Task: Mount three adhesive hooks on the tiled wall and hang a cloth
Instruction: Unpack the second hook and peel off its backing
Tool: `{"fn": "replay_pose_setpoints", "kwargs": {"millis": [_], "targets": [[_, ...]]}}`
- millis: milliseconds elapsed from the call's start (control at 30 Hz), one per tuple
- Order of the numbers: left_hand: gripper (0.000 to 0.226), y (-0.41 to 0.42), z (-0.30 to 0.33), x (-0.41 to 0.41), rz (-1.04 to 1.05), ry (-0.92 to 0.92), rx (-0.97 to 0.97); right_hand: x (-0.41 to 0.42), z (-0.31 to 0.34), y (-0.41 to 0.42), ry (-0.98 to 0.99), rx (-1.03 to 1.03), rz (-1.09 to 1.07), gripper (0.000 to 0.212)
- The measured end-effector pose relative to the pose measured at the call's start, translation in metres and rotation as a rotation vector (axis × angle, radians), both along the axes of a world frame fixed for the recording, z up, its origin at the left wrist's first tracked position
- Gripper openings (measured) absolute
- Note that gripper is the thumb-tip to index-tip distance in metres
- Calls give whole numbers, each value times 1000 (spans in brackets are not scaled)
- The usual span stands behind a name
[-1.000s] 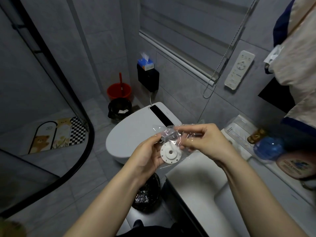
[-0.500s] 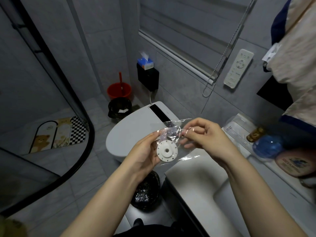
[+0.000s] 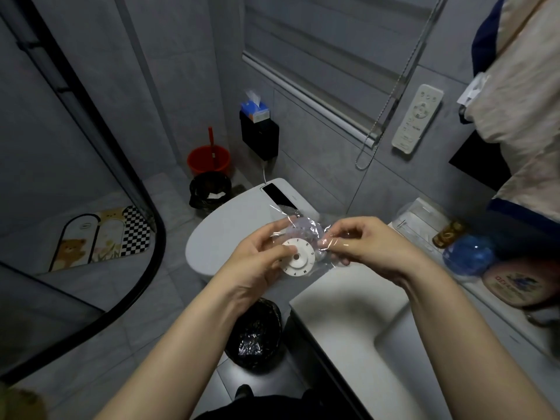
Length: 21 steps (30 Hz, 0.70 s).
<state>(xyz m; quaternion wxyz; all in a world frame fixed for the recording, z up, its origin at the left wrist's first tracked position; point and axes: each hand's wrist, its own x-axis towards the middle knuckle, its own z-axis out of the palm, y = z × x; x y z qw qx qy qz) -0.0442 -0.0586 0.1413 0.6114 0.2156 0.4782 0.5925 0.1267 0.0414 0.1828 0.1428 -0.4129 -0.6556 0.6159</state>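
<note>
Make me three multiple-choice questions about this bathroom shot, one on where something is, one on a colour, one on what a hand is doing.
1. Where is the tissue box?
A. on top of the black wall holder
B. on the toilet lid
C. in the sink

2. What colour is the bucket in the corner?
A. blue
B. red-orange
C. white

3. What is the left hand doing?
A. hanging idle
B. pressing the wall
C. holding a white round disc

Answers: 1 A, the box sits on the holder; 2 B, the bucket is red-orange; 3 C, its fingers grip the disc while the right hand pinches the clear plastic wrapper.
</note>
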Motion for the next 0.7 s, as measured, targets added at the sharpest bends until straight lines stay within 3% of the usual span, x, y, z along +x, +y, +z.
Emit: {"fn": "replay_pose_setpoints", "kwargs": {"millis": [267, 433, 600, 700], "targets": [[41, 0, -3, 11, 95, 45, 50, 3, -6, -2, -22, 63, -21, 9], [42, 1, -4, 12, 37, 143, 107, 5, -16, -4, -25, 77, -56, 18], [17, 2, 3, 13, 56, 108, 31, 5, -20, -8, -14, 82, -32, 10], [17, 3, 2, 14, 83, 169, 20, 7, -18, -9, -3, 54, -10, 10]]}}
